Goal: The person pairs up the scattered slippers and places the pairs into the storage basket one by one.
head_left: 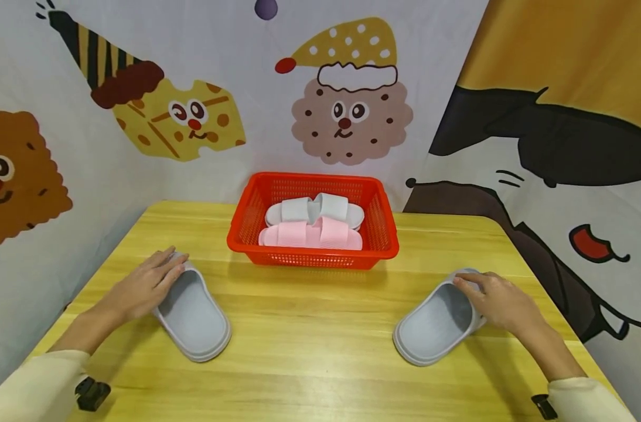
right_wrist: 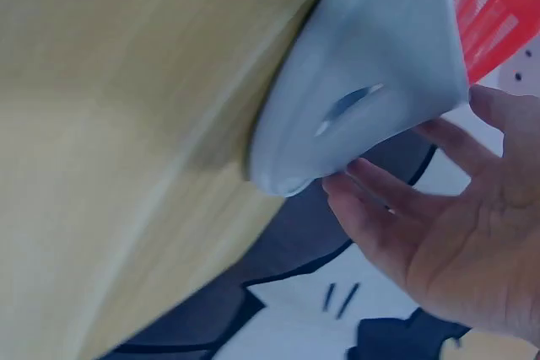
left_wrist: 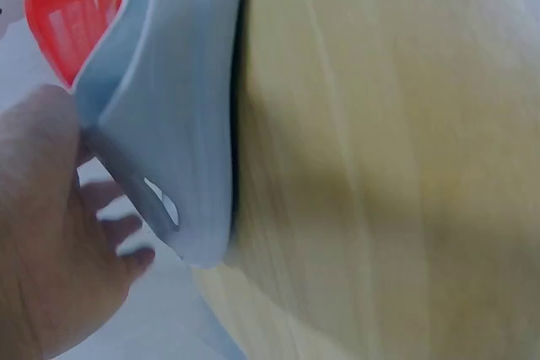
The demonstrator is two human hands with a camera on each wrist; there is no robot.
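Two light grey closed-toe slippers lie far apart on the table, toes pointing outward to the far corners. My left hand (head_left: 146, 281) pinches the toe end of the left grey slipper (head_left: 196, 322); in the left wrist view the thumb (left_wrist: 51, 115) lies at the opening's rim, while some fingers hang free beyond the toe. At the right grey slipper (head_left: 431, 328), my right hand (head_left: 502, 302) holds the upper, thumb at the rim and fingertips (right_wrist: 346, 187) against the toe. Each upper has a side hole.
A red plastic basket (head_left: 312, 253) stands at the table's back, in the middle. Inside lie white slippers (head_left: 320, 208) behind pink slippers (head_left: 333, 234). The yellow wooden table (head_left: 310, 351) meets a cartoon-printed cloth (head_left: 278, 135) behind it.
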